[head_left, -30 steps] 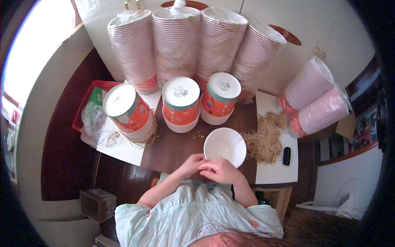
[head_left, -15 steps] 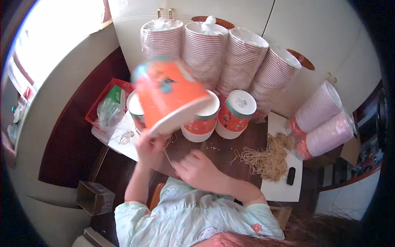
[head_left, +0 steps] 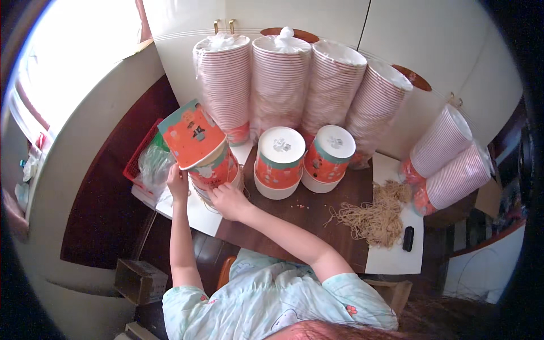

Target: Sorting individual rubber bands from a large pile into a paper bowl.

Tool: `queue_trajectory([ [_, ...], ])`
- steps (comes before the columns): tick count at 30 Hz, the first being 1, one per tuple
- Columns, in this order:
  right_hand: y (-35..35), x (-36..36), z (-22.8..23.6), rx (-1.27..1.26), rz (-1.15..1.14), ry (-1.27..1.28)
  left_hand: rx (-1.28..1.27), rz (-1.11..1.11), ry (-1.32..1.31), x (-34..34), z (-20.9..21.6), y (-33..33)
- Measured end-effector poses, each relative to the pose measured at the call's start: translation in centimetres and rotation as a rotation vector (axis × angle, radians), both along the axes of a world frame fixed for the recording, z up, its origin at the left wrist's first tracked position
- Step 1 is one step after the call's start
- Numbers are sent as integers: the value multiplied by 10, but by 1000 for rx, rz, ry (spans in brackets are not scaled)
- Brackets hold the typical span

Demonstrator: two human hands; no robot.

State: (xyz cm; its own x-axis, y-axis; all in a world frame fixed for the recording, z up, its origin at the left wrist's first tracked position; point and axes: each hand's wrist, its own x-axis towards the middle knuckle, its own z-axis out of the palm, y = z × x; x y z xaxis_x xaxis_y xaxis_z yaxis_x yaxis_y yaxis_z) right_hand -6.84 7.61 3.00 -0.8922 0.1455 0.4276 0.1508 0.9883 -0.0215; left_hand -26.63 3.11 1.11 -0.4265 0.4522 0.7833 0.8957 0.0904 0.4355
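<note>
An orange and white paper cup (head_left: 192,136) sits upside down and tilted on top of the left stack of cups (head_left: 218,170). My left hand (head_left: 178,182) grips the tilted cup's rim from the left. Against the lower front of that stack, my right hand (head_left: 228,201) is curled around it. Two more short stacks of upside-down orange cups (head_left: 280,161) (head_left: 327,156) stand to the right on the dark wooden table (head_left: 294,224).
Several tall plastic-wrapped cup stacks (head_left: 280,85) line the back wall, and two more (head_left: 453,161) lie at the right. A pile of rubber bands (head_left: 377,218) and a small black object (head_left: 408,238) lie right. A red basket (head_left: 136,161) with a plastic bag sits left; a cardboard box (head_left: 139,280) is on the floor.
Both hands were at a white cup near my body. My left hand lifted it up and over to the left stack, and my right hand reached to that stack's base.
</note>
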Motion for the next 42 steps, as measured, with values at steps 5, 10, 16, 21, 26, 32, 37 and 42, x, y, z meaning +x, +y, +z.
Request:
queue_trajectory([
  [5, -6, 2, -8, -32, 1, 19, 44, -112, -211, 2, -10, -5],
  [10, -14, -1, -19, -52, 3, 86, -30, -454, -620, -19, -8, -18],
  [16, -19, 6, -27, -186, -19, -86, 107, -290, -426, 20, 65, -5],
  [21, -19, 7, -44, -313, -32, -229, -261, -212, 16, 63, 115, 4],
  [26, -21, 29, -53, -118, 84, 149, -238, -134, 200, 64, 92, 12],
  [32, 31, 71, -3, -50, -268, 254, -204, -220, 187, 63, 90, 14],
  [37, 74, 115, 36, 3, -654, 341, -172, -243, 134, 60, 86, 11],
  [42, 93, 123, 18, -154, -459, 450, -83, -380, 118, 52, 76, 13],
])
